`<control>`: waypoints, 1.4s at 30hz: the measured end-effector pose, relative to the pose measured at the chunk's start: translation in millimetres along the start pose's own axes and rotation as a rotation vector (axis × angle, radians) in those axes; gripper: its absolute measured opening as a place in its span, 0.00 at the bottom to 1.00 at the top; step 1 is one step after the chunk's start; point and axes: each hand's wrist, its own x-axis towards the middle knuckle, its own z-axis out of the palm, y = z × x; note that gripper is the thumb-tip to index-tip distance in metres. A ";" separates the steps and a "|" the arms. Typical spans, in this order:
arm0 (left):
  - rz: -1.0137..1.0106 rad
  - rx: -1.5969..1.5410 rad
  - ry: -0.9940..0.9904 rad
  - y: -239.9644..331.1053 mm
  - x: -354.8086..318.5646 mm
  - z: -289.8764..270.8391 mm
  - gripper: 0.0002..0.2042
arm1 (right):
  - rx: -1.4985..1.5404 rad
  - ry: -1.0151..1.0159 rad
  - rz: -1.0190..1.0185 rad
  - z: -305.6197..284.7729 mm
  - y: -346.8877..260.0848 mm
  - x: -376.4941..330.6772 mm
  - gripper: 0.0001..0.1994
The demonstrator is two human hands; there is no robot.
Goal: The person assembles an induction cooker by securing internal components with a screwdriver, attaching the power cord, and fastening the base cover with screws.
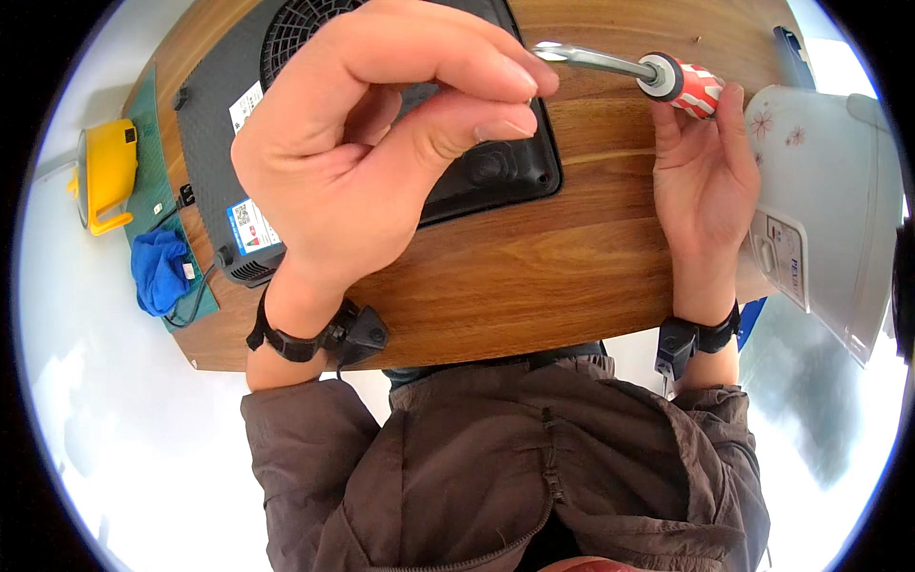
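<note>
My right hand (707, 181) grips the red-and-white handle of a screwdriver (691, 88) between thumb and fingers. Its metal shaft points left, and the tip is close to the fingertips of my left hand (353, 143). That hand is raised, its thumb and index finger bent toward each other in a pinch; whatever may be between them is too small to make out. Beneath it lies a black appliance housing (205, 143), bottom up, with a round fan grille (295, 38) and stickers. My left hand hides part of the housing.
A small screw (698, 40) lies on the wooden table (515, 276). To the right stands a pale flower-patterned appliance (829, 181); a dark blue item (789, 52) is behind it. At left, a blue cloth (160, 272) and a yellow handled object (107, 172) rest by a green mat (143, 205).
</note>
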 end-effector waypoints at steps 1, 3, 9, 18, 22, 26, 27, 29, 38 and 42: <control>0.012 -0.026 0.035 -0.9 -0.2 2.2 0.08 | 0.009 -0.050 -0.009 -1.6 -0.1 -0.3 0.14; 0.023 -0.078 0.094 -3.8 -0.8 7.2 0.08 | -0.023 0.029 -0.013 0.8 0.4 -1.1 0.14; 0.010 -0.138 0.230 -14.6 -5.6 4.0 0.08 | -0.131 0.110 -0.024 9.5 2.2 -2.4 0.13; -0.175 -0.338 0.297 -13.5 -6.1 10.6 0.09 | -0.164 0.123 -0.015 17.6 3.1 -6.7 0.09; -0.225 -0.475 0.271 -9.4 -3.6 16.6 0.09 | -0.150 0.170 -0.010 17.4 4.3 -7.0 0.09; -0.221 -0.535 0.262 -13.6 -5.3 17.1 0.09 | -0.146 0.171 -0.012 17.5 4.9 -7.6 0.09; -0.216 -0.534 0.254 -14.7 -5.3 16.8 0.08 | -0.147 0.165 -0.013 17.2 5.0 -7.9 0.09; -0.204 -0.520 0.241 -16.1 -4.6 16.5 0.08 | -0.148 0.161 -0.012 17.0 4.7 -7.3 0.09; -0.101 -0.229 0.198 -7.6 -1.4 12.1 0.06 | -0.183 0.154 -0.056 13.8 4.1 -7.7 0.11; -0.002 -0.039 0.130 1.5 -0.6 4.6 0.06 | -0.265 0.117 -0.154 17.3 1.5 -12.3 0.15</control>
